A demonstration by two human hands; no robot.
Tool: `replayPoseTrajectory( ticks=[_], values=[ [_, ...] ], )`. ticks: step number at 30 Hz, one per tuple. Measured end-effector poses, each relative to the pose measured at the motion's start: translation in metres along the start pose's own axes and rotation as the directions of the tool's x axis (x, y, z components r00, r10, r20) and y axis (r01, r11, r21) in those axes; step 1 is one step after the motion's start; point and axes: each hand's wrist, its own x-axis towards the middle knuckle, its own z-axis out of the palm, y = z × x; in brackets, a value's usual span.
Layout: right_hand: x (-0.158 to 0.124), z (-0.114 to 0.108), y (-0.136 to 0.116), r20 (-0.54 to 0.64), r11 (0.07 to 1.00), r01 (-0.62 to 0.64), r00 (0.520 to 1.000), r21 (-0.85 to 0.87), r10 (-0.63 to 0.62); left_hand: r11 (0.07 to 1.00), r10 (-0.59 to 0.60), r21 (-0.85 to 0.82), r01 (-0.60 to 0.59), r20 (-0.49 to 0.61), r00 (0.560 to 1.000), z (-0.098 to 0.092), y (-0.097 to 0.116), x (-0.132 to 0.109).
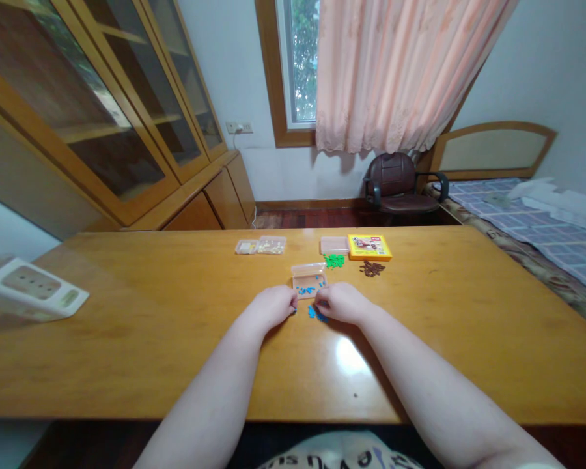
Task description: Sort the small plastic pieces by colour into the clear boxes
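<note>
Small blue pieces [312, 312] lie in a loose pile on the table, just in front of an open clear plastic box [303, 298] with its lid tilted up. More blue pieces [308, 290] are scattered inside that box. At the box's left front corner is my left hand [275, 305], fingers pinched, with a bit of blue showing at the fingertips. My right hand [342, 303] is curled over the right side of the blue pile, close to the box's front right corner. Its fingertips are bent inward, and whatever they hold is too small to make out.
Behind the box lie a green pile [334, 261], a brown pile [372, 269], a clear box [334, 245] and a yellow box [370, 247]. An open clear case [271, 245] with pale pieces sits farther left. A white power strip [34, 286] stands at the table's left.
</note>
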Motion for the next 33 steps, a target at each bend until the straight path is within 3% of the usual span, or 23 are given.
replayPoseTrajectory(
  ticks=[6,12,20,28,33],
  values=[
    [-0.001,-0.003,0.005,-0.218,0.982,-0.108,0.966,0.153,0.14,1.0,-0.022,0.018,0.021,0.026,0.999,-0.002,0.007,0.0],
    [-0.008,-0.016,0.012,-0.016,0.982,-0.121,0.992,0.143,0.125,1.0,0.01,-0.001,-0.01,0.02,1.0,-0.007,0.008,-0.003],
    [-0.007,-0.013,0.007,0.064,0.994,-0.091,0.993,-0.065,0.095,0.998,0.05,-0.035,-0.06,-0.241,0.969,-0.015,0.017,-0.004],
    [-0.004,-0.015,0.0,0.08,0.988,-0.085,0.992,-0.131,0.096,0.991,0.13,-0.008,-0.132,-0.103,0.986,-0.007,0.024,-0.003],
    [-0.003,-0.014,0.0,0.076,0.99,-0.081,0.993,-0.113,0.09,0.988,0.155,0.029,-0.153,-0.086,0.984,-0.002,0.027,-0.001]
  ],
)
